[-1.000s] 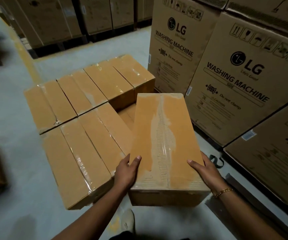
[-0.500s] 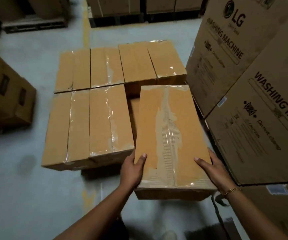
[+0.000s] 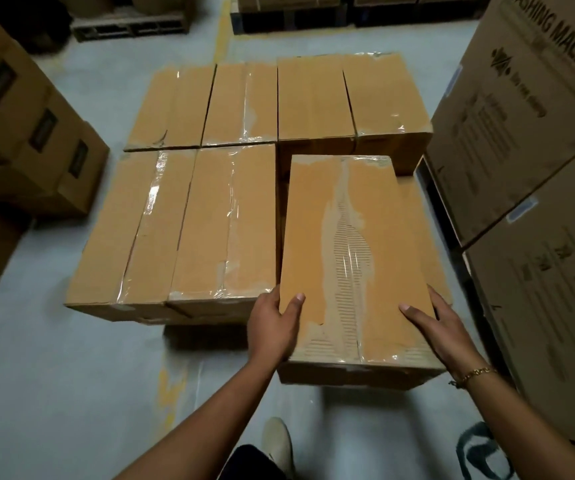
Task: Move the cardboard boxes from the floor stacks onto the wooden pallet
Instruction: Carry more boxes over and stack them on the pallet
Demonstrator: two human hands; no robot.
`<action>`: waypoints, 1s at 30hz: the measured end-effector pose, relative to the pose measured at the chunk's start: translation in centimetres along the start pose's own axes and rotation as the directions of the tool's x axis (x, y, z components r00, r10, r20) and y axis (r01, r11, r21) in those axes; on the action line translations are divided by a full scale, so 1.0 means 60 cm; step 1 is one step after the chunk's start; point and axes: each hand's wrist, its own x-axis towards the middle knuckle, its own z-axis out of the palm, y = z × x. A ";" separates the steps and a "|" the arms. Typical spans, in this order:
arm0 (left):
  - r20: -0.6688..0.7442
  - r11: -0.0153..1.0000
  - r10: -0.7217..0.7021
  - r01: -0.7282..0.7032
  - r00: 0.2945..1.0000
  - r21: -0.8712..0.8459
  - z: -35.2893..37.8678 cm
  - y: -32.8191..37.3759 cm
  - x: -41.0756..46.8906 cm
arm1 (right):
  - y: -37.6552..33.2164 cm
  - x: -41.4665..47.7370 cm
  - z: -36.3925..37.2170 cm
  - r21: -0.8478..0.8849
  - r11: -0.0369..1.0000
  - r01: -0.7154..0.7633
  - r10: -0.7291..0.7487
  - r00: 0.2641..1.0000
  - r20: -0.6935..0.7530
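Note:
I carry a long taped cardboard box (image 3: pixel 317 237) with torn tape down its top. My left hand (image 3: pixel 272 327) grips its near left corner, thumb on top. My right hand (image 3: pixel 441 327) grips its near right corner, thumb on top. The box hangs over a gap at the near right of a block of several like boxes (image 3: pixel 206 216), above a lower box (image 3: pixel 428 237) partly hidden beneath it. The pallet (image 3: pixel 203 336) shows only as a dark strip under the block's near edge.
Tall washing machine cartons (image 3: pixel 528 140) stand close on the right. Brown cartons (image 3: pixel 26 140) are stacked at the left. Grey floor (image 3: pixel 54 393) lies in front, with my shoe (image 3: pixel 277 441) below the box. More pallets (image 3: pixel 130 26) stand at the back.
My view has swung round to face the block squarely. The held box has moved forward and lower over the near right gap. Both hands keep their grip.

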 end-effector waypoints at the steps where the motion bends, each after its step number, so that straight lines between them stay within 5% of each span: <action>1: -0.027 0.999 0.013 -0.012 1.000 0.042 0.012 -0.009 0.016 | 0.012 0.020 0.007 -0.009 1.000 -0.002 0.002 1.000 0.000; 12: -0.210 0.894 0.239 -0.131 0.948 0.428 0.107 -0.129 0.166 | 0.113 0.213 0.095 -0.037 0.990 0.137 -0.137 0.991 -0.010; 18: -0.127 0.733 0.390 -0.224 0.912 0.642 0.126 -0.188 0.202 | 0.161 0.266 0.128 -0.036 0.979 0.202 -0.203 0.979 -0.028; 30: -0.005 0.592 0.518 -0.354 0.855 0.724 0.129 -0.236 0.212 | 0.217 0.300 0.142 -0.052 0.965 0.258 -0.260 0.965 -0.037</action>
